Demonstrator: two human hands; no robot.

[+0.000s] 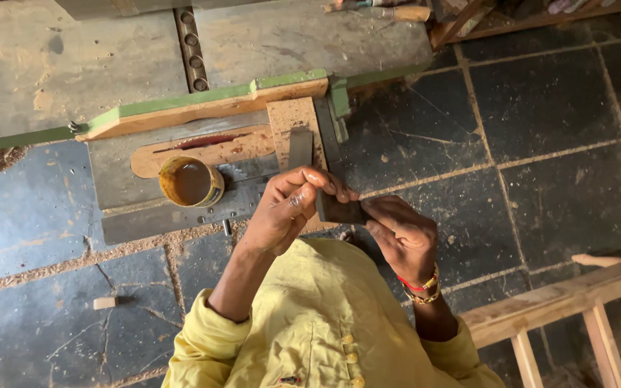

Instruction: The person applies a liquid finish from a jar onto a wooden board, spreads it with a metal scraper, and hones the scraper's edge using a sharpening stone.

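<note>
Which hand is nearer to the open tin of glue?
The left hand: it is just right of the tin in the picture. The right hand is farther away, beyond the small dark block.

yellow shirt (310,316), red and gold bangles (421,287), dark grey block (339,210), ochre-stained tin (190,182), green rail (203,97).

Your left hand (285,208) is up in front of your chest, fingers curled in, thumb and fingertips pinched tight. Your right hand (400,233) is just beside it, fingers bent, wrist turned inward. Both elbows are bent.
</note>
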